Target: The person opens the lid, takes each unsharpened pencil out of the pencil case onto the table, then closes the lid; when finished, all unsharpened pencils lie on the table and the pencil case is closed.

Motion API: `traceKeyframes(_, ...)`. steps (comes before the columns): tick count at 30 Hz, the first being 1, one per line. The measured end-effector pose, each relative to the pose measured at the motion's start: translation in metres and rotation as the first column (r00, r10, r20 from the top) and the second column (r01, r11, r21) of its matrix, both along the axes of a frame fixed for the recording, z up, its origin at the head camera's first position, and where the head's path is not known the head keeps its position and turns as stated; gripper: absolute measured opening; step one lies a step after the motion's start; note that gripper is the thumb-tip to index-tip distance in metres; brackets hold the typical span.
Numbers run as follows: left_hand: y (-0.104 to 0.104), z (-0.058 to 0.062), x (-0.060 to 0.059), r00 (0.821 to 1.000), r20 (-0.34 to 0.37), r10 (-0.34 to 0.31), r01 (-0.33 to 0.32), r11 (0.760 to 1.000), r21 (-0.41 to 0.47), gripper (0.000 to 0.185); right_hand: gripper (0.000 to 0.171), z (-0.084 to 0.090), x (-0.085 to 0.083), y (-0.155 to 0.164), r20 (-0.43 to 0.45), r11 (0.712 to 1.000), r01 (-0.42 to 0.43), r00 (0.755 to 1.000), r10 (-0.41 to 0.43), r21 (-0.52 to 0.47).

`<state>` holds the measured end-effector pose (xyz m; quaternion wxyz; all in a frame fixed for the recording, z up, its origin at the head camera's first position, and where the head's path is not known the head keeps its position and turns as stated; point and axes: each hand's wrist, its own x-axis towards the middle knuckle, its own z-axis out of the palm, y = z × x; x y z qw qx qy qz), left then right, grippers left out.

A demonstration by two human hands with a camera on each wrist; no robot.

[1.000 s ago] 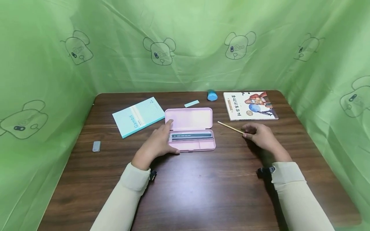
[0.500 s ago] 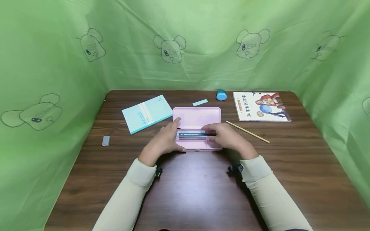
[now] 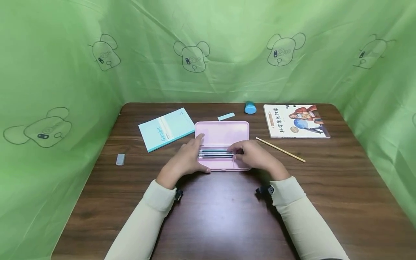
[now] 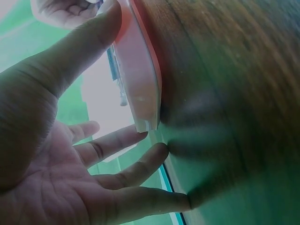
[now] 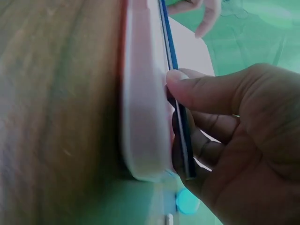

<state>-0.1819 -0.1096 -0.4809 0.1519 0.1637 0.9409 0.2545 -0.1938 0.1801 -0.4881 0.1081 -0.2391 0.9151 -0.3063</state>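
A pink pencil case (image 3: 222,132) lies with its lid up in the head view, several dark pencils (image 3: 214,153) in its long compartment. My left hand (image 3: 183,159) braces the case's left end, thumb against the front wall. In the left wrist view its fingers are spread, nearly straight, and one fingertip (image 4: 140,133) touches the case corner. Over the case's right part, my right hand (image 3: 255,154) pinches a dark blue pencil (image 5: 172,47) between thumb and fingers. Whether more pencils are in that pinch I cannot tell. A yellow pencil-like stick (image 3: 281,149) lies right of the case.
A light blue notebook (image 3: 167,130) lies left of the case, with a grey eraser (image 3: 120,159) farther left. Behind the case are a small pale blue strip (image 3: 226,116) and a blue round container (image 3: 250,108). A picture book (image 3: 296,121) lies at the back right.
My right hand has let go of the yellow stick and moved left into the case, where it pinches a dark blue pencil. Pencils have shifted slightly. My left hand stays at the case.
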Motion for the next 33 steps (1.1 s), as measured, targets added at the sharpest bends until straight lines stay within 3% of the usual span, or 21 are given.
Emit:
traceKeyframes(5,0.001,0.0,0.0,1.0,-0.01,-0.007,0.007,1.0,0.0,0.138,0.025,0.022,-0.001,0.046,0.064,0.992,0.087,0.995,-0.081,-0.096)
traceKeyframes(9,0.002,0.0,-0.002,1.0,0.007,-0.013,0.013,1.0,-0.011,0.14,0.025,0.034,0.002,0.106,0.079,0.978,0.192,0.979,-0.186,-0.077)
traceKeyframes(11,0.002,0.0,-0.003,1.0,0.0,-0.016,0.016,1.0,-0.013,0.139,0.025,0.034,0.002,0.133,0.087,0.97,0.237,0.969,-0.232,-0.049)
traceKeyframes(15,0.002,0.0,-0.004,1.0,-0.013,-0.014,0.014,1.0,-0.009,0.139,0.028,0.025,0.002,0.17,0.187,0.943,0.333,0.928,-0.323,-0.02)
traceKeyframes(18,0.0,-0.001,-0.003,1.0,-0.006,-0.012,0.012,1.0,-0.015,0.138,0.028,0.012,-0.001,0.181,0.235,0.939,0.345,0.913,-0.334,-0.007)
traceKeyframes(22,-0.003,-0.002,-0.001,1.0,-0.011,-0.012,0.012,1.0,-0.019,0.137,0.027,-0.001,-0.007,0.183,0.215,0.952,0.304,0.927,-0.306,0.042)
traceKeyframes(33,0.0,-0.001,-0.005,0.999,-0.022,-0.034,0.034,0.999,-0.019,0.135,0.033,-0.006,-0.009,0.192,0.228,0.952,0.305,0.924,-0.306,0.041)
